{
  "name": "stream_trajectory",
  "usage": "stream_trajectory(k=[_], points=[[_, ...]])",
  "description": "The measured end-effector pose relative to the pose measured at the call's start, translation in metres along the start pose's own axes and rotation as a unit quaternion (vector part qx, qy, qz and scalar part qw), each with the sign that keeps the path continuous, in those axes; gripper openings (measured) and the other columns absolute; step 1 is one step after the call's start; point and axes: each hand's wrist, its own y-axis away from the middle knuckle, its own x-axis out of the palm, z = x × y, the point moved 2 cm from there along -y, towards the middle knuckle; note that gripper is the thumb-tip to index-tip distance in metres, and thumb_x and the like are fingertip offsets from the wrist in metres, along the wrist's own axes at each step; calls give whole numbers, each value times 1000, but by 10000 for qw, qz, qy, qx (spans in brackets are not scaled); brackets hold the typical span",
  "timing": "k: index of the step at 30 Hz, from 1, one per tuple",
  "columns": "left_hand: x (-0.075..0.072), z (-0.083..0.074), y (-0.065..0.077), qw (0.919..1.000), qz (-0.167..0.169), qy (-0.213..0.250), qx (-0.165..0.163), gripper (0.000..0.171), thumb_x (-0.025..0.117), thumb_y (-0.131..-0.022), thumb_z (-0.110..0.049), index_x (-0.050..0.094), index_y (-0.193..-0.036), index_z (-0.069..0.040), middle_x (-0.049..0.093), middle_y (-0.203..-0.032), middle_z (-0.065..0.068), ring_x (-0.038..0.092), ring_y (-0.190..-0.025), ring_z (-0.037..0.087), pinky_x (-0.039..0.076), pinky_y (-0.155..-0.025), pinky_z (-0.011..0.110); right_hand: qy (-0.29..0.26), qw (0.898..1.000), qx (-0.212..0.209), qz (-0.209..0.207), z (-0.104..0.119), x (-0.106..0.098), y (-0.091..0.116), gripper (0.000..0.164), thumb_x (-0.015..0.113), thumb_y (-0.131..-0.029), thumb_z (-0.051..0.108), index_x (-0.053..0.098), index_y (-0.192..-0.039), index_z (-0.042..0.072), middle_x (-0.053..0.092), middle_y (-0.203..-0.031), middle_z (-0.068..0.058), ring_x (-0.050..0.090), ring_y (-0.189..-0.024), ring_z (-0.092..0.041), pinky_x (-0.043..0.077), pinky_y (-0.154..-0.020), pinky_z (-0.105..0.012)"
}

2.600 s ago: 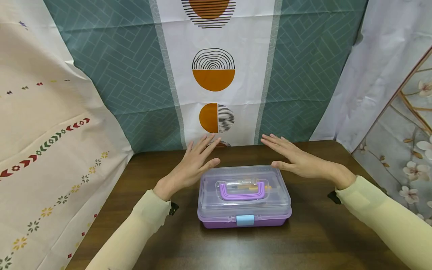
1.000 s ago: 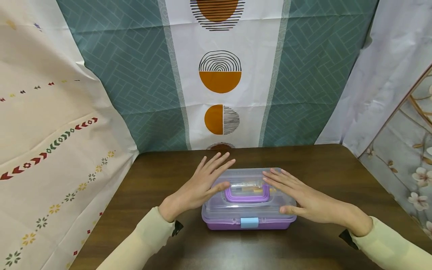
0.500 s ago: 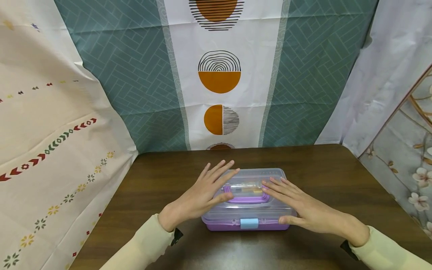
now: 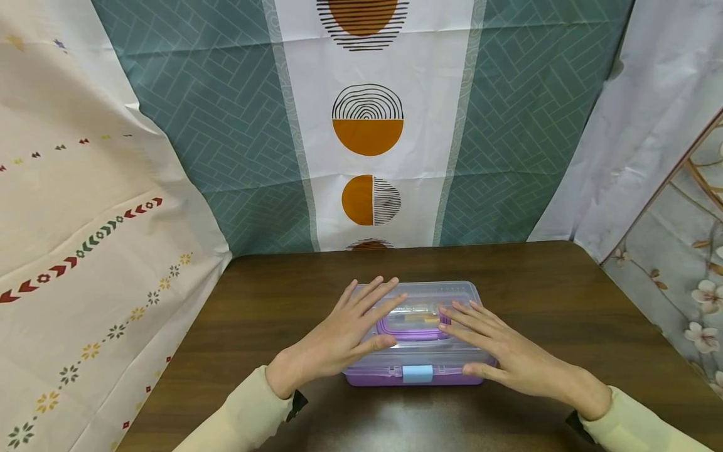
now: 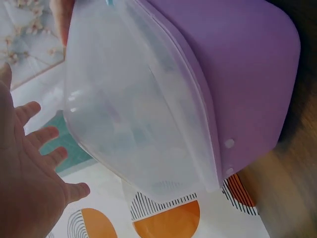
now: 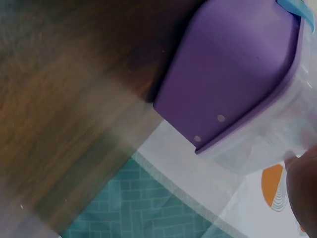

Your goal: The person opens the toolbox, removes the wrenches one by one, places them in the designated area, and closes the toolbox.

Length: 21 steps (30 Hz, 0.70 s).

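A plastic storage box with a clear lid, a purple base and a purple handle stands on the table, its lid down. A light blue latch sits at the middle of its front. My left hand is spread over the box's left side, fingers apart, holding nothing. Over the right side is my right hand, fingers extended and likewise holding nothing. In the left wrist view the left fingers stand apart from the clear lid. The right wrist view shows the purple base and only part of the hand.
The box rests on a dark wooden table. Behind it hangs a green and white patterned cloth. A cream cloth borders the left, and a floral cloth the right. Something yellowish shows through the lid.
Both hands have come from beyond and beside the box to over its lid, moving nearer the front. Over the last second they have lowered slightly in the head view. The box stays on the table.
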Motion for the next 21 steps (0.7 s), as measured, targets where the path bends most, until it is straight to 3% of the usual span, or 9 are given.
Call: stream_trajectory(k=[7,14,21], points=[[1,-5,-1,10000,25,1,89,70,24,-107,-65,19,-167,-30,2,-174,-10,8,-160,26,6,-123,69,294,9964,-468,-643,-4,9,0,48,49,-111,39,60,-146,9,48,-157,-20,36,-150,-33,13,-129,-43],[4,-11,-1,9996,206,130,164,69,27,-108,-63,17,-168,-31,1,-174,-12,5,-161,23,4,-126,65,248,9899,-778,-1159,-7,14,0,40,52,-111,33,68,-137,9,56,-150,-19,44,-146,-31,20,-128,-44],[7,-15,-1,9988,371,178,255,65,35,-110,-56,19,-167,-30,1,-174,-11,7,-160,26,3,-126,63,130,9877,-810,-1334,-8,15,0,37,54,-110,32,71,-133,8,58,-147,-19,47,-143,-30,21,-128,-44]])
